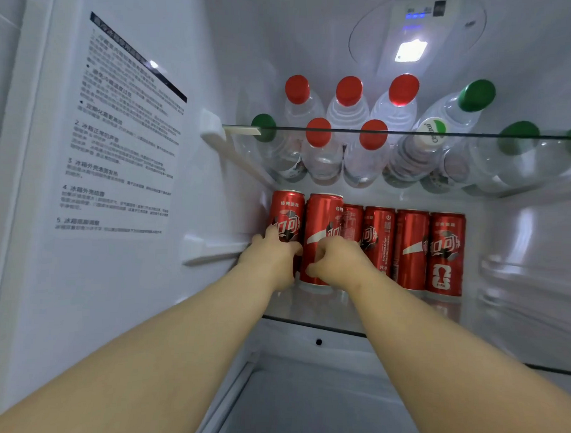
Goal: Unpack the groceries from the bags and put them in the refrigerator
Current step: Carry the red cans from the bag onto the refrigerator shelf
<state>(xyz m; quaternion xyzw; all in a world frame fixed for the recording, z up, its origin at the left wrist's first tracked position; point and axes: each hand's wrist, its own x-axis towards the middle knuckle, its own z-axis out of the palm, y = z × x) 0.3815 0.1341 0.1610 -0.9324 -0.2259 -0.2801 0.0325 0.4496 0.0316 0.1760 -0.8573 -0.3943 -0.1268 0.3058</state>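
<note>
Both arms reach into the open refrigerator. Several red cola cans stand in a row on the lower glass shelf (309,323). My left hand (271,260) is wrapped around the leftmost can (287,213), next to the left wall. My right hand (336,262) grips the second can (321,218), which stands slightly in front of the row. Other cans (446,252) stand upright to the right, untouched. No grocery bags are in view.
On the upper glass shelf (412,133) stand several water bottles with red caps (348,91) and green caps (477,95). A printed instruction sticker (124,137) covers the left wall. The interior light (410,51) glows at the top. A drawer space opens below the lower shelf.
</note>
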